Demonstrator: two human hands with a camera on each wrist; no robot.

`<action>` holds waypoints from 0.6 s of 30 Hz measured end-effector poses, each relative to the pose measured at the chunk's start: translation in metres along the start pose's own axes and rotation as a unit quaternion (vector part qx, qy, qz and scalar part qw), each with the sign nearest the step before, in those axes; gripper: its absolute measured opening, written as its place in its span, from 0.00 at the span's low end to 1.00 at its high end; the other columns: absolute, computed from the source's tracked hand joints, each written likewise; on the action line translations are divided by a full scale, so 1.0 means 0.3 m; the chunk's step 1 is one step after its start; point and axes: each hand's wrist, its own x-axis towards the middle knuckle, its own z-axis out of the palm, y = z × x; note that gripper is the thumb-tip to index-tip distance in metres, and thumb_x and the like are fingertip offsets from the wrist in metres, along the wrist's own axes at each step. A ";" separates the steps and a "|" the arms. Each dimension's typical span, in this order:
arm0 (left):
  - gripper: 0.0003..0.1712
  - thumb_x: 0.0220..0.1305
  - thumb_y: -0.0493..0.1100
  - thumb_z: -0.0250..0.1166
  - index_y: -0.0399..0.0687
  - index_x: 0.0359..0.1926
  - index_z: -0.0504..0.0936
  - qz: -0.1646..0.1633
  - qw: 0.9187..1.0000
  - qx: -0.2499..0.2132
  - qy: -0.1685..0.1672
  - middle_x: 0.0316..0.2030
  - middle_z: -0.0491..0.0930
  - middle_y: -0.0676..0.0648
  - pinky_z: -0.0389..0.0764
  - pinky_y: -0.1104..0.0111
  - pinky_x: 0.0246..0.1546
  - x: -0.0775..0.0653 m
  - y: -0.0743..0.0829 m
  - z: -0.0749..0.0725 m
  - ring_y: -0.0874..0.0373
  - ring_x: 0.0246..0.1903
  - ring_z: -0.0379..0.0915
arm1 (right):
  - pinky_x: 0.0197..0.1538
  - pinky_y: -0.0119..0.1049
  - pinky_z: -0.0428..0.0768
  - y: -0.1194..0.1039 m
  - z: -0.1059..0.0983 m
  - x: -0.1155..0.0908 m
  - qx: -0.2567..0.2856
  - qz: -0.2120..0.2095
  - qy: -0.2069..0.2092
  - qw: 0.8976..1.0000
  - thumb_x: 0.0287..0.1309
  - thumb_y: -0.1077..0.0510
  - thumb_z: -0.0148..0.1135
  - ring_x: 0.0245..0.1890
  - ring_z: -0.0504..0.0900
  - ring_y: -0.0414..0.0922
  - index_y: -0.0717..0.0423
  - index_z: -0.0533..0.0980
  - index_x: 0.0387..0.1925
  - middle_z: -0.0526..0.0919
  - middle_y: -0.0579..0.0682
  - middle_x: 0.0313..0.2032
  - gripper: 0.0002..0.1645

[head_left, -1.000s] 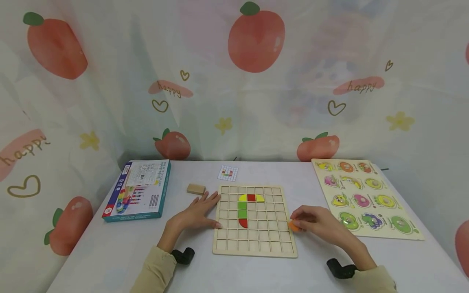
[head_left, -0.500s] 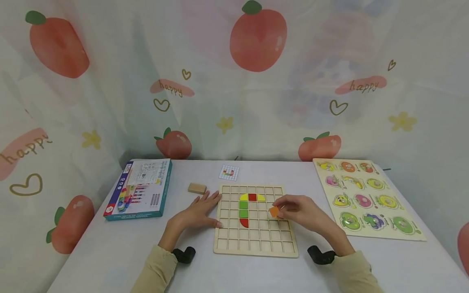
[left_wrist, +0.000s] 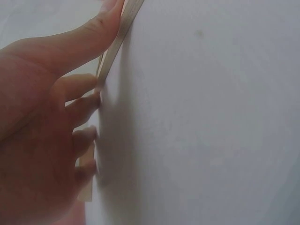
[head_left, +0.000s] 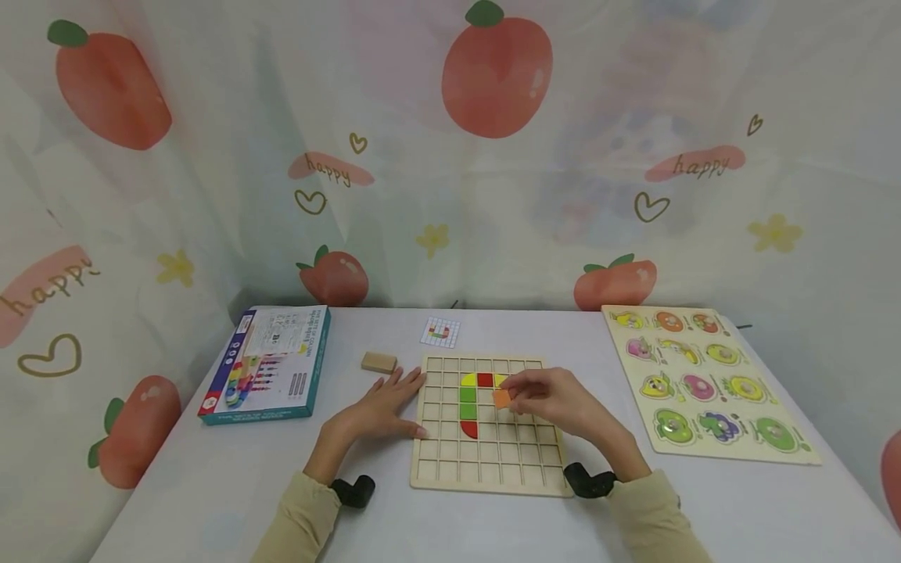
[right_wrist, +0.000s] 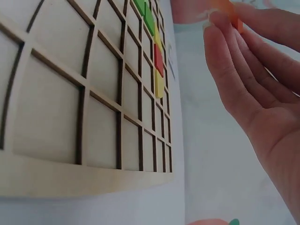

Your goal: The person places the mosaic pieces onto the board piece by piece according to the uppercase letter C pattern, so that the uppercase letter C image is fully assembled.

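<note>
A wooden grid board lies in the middle of the table. Set in its cells are yellow rounded pieces, a red square, green squares and a red rounded piece. My right hand pinches an orange square piece between thumb and fingers, over the cells just below the right yellow piece. In the right wrist view the orange piece is held above the board. My left hand, fingers spread, rests on the table with thumb and fingertips at the board's left edge.
A small wooden block lies beyond the left hand. Behind the board is a pattern card. A boxed set stands at the left, and a fruit puzzle board lies at the right. A printed curtain hangs behind the table.
My right hand has carried the orange square from beside the board's right edge leftward over the grid, close to the right yellow piece. The left hand stays at the board's edge.
</note>
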 end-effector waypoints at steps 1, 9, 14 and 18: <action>0.58 0.59 0.59 0.75 0.51 0.82 0.53 -0.001 1.000 0.000 0.000 0.82 0.48 0.48 0.36 0.47 0.82 0.001 0.001 0.002 0.46 0.83 0.30 | 0.43 0.28 0.83 0.002 0.003 -0.001 -0.006 0.004 0.001 1.000 0.62 0.61 0.70 0.37 0.83 0.47 0.61 0.83 0.52 0.87 0.49 0.39 0.17; 0.58 0.59 0.59 0.75 0.50 0.82 0.54 -0.002 1.000 0.001 0.002 0.82 0.48 0.48 0.36 0.47 0.82 -0.001 0.000 0.000 0.46 0.83 0.30 | 0.42 0.28 0.83 0.003 0.056 0.012 -0.034 -0.007 -0.018 0.999 0.60 0.60 0.73 0.35 0.83 0.40 0.60 0.86 0.47 0.87 0.46 0.36 0.14; 0.58 0.59 0.59 0.75 0.50 0.82 0.54 -0.002 1.000 0.002 0.004 0.82 0.48 0.48 0.36 0.47 0.82 -0.001 0.000 -0.001 0.46 0.83 0.30 | 0.40 0.27 0.82 0.010 0.093 0.023 -0.059 -0.003 -0.038 0.998 0.58 0.61 0.74 0.34 0.81 0.40 0.60 0.86 0.44 0.86 0.44 0.33 0.12; 0.58 0.59 0.59 0.75 0.50 0.82 0.54 0.002 1.000 0.004 0.004 0.82 0.49 0.48 0.37 0.47 0.82 0.000 0.001 0.000 0.46 0.83 0.31 | 0.37 0.27 0.79 0.009 0.119 0.021 -0.082 0.003 -0.044 0.996 0.57 0.61 0.75 0.32 0.78 0.39 0.60 0.85 0.43 0.83 0.42 0.30 0.12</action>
